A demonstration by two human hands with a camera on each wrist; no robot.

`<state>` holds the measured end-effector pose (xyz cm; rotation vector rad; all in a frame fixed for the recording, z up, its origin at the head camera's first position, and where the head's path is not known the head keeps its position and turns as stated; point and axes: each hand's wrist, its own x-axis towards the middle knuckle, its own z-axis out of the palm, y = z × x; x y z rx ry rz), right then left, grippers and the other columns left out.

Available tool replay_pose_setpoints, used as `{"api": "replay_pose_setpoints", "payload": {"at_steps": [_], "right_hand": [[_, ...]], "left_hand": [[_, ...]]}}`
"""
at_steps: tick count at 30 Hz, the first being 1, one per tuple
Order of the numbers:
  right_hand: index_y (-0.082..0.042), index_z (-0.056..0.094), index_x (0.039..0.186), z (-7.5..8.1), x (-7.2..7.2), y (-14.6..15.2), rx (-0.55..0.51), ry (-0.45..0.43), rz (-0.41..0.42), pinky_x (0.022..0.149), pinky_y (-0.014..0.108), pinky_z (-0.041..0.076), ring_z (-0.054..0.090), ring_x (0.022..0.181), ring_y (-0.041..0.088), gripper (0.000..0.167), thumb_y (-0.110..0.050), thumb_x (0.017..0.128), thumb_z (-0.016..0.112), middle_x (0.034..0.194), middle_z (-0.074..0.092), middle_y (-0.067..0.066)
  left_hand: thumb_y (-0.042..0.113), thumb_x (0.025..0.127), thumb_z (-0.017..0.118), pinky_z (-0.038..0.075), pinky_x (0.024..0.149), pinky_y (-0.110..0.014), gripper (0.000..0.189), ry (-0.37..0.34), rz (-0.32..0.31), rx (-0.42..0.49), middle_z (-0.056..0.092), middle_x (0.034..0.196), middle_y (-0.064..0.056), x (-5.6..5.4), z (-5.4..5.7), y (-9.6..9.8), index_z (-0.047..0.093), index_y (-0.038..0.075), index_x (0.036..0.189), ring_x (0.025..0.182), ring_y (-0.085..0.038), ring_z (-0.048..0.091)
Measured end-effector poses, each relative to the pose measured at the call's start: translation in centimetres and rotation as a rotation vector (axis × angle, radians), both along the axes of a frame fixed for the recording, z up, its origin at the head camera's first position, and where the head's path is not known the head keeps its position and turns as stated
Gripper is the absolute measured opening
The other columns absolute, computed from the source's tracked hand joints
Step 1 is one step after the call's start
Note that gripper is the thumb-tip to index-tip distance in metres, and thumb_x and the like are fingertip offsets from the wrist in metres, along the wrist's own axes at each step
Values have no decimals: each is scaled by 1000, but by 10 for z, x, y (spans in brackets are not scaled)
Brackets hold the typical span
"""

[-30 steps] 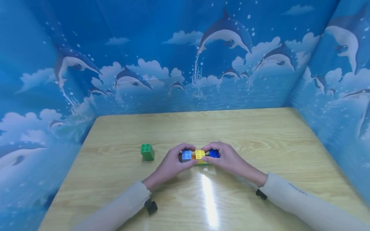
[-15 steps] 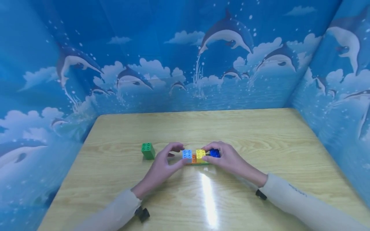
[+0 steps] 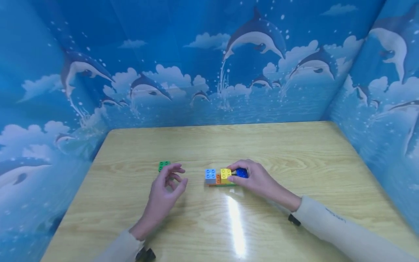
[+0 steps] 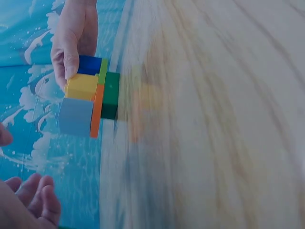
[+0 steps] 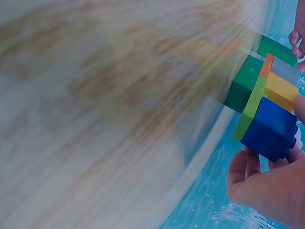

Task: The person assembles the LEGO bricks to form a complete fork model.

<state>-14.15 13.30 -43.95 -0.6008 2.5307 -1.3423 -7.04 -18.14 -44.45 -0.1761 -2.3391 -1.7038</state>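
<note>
A toy-brick build stands mid-table. A light blue brick (image 3: pixel 210 177), a yellow brick (image 3: pixel 225 176) and a dark blue brick (image 5: pixel 269 128) form its upper row. Beneath them run an orange flat piece (image 4: pixel 96 112) and a lime green one (image 5: pixel 249 109), on a dark green brick (image 4: pixel 111 95). My right hand (image 3: pixel 260 182) pinches the yellow brick between thumb and finger. My left hand (image 3: pixel 163 191) hovers left of the build, holding nothing, fingers loosely bent. Just beyond it stands a separate green brick (image 3: pixel 163 165), partly hidden by that hand.
The wood-patterned table (image 3: pixel 278 145) is bordered by a blue dolphin-print curtain (image 3: pixel 183 72) at the back and sides. A bright light reflection lies on the tabletop in front of the build.
My left hand has let go of the light blue brick and moved left, to the near side of the separate green brick. My right hand stays on the yellow brick.
</note>
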Motion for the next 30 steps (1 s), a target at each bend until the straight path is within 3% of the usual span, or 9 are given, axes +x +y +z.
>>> {"api": "replay_pose_setpoints", "payload": {"at_steps": [4, 9, 14, 17, 20, 30], "right_hand": [[-18, 78, 126, 1, 0, 0, -3, -4, 2, 103, 52, 55, 65, 122, 29, 34, -28, 96, 87, 132, 72, 4], [-19, 79, 126, 1, -1, 0, -2, -7, 2, 107, 56, 52, 64, 125, 30, 33, -28, 95, 88, 132, 73, 3], [-20, 79, 126, 1, -1, 0, -1, -30, -8, 108, 58, 51, 63, 126, 31, 34, -29, 95, 88, 133, 72, 3], [-19, 78, 127, 2, -1, 0, -6, -39, -7, 109, 58, 50, 63, 126, 31, 34, -29, 95, 88, 133, 72, 3], [-19, 79, 127, 1, -1, 0, -8, -38, -6, 109, 58, 50, 63, 126, 30, 34, -29, 95, 87, 133, 72, 2], [-20, 78, 128, 0, -1, 1, -7, -35, -10, 104, 53, 55, 64, 123, 28, 34, -29, 96, 87, 132, 71, 2]], "left_hand": [[-9, 97, 73, 54, 73, -19, 35, 107, 89, 103, 70, 114, -15, 4, 1, -13, 63, -5, 130, 95, -21, 65], [-11, 99, 69, 52, 72, -18, 36, 132, 201, 149, 64, 122, -12, 3, 3, -28, 57, -9, 133, 96, -22, 61], [3, 102, 76, 51, 70, -18, 62, 0, 229, 110, 54, 144, -3, 0, 0, -37, 47, 7, 156, 96, -19, 58], [11, 101, 79, 52, 70, -19, 80, -108, 215, 75, 47, 156, -5, -4, -2, -40, 35, 15, 168, 95, -16, 58], [14, 100, 82, 53, 67, -20, 90, -183, 191, 50, 44, 162, -10, -9, -4, -43, 29, 17, 172, 94, -16, 59], [10, 97, 84, 53, 67, -20, 78, -240, 138, 73, 50, 157, -15, -21, -9, -49, 41, 6, 163, 90, -15, 59]]}}
